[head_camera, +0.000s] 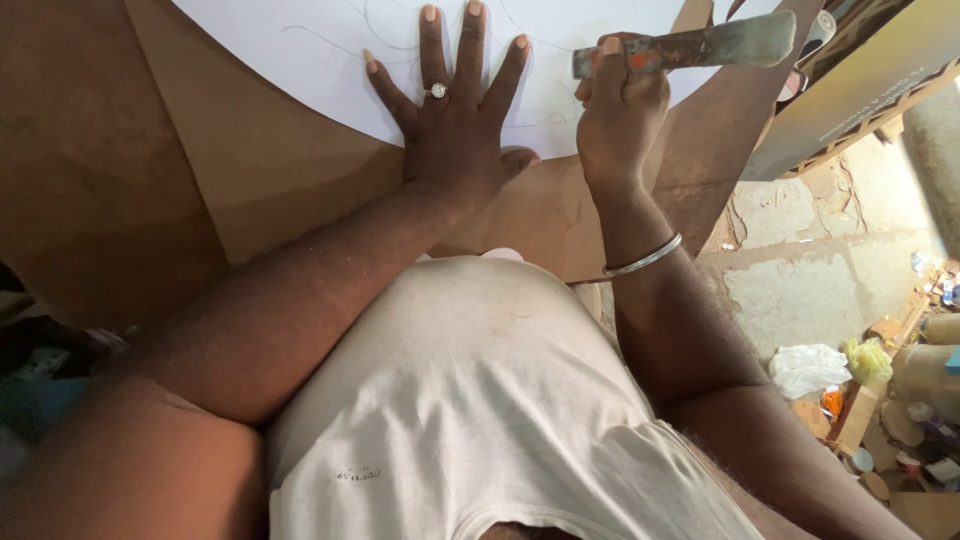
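- The left hand (455, 120) lies flat at the upper middle of the frame, fingers spread, palm down, gripping nothing. It presses on the white sheet (300, 50), which carries faint curved pencil lines.
- A ring (437, 90) sits on one finger of that hand.
- The right hand (620, 110), just right of the left, is clenched around the handle of a worn flat-bladed tool (690, 47) with orange paint near the grip. The blade points to the upper right of the frame, lifted off the sheet.
- A thin metal bangle (645, 258) circles the right wrist.
- The sheet rests on a brown board (260, 190) that fills the upper left and centre.
- Judged from this pose, good work means keeping the flat hand's weight even so the sheet cannot creep, holding the spread fingers well away from the blade's path, and bringing the edge down on the drawn line at a low angle.
- Cardboard scraps and clutter (890, 400) lie on the stone floor at lower right.
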